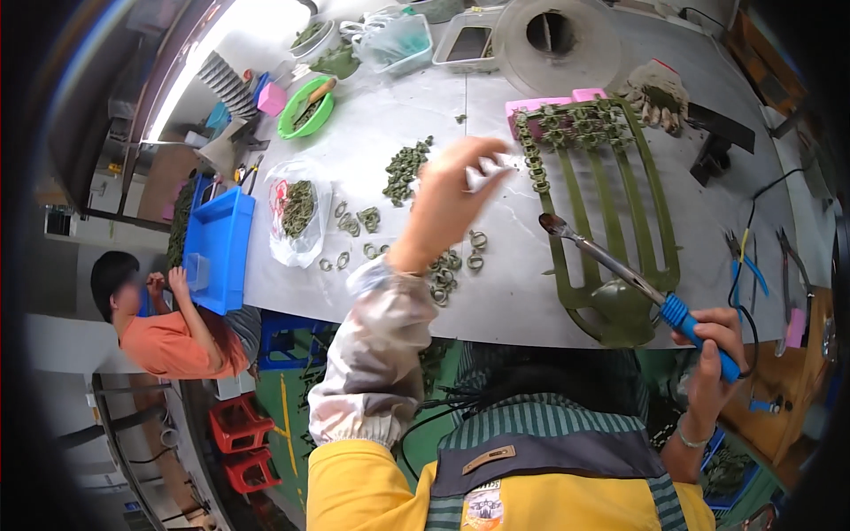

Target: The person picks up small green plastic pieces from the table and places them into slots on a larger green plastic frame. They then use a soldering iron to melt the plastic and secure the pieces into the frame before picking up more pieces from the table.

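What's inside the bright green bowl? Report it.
The bowl holds small dark-green pieces; a tan handle slants up toward its rim. Whatever lies beneath the pieces is covered.

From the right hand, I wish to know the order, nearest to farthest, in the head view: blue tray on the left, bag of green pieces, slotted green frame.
From the right hand:
1. Slotted green frame, just to its left.
2. Bag of green pieces, farther left.
3. Blue tray, beyond the bag, leftmost.

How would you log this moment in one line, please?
left hand: over table, between green pieces and green frame | right hand: holding blue-handled tool | tool shaft: above frame
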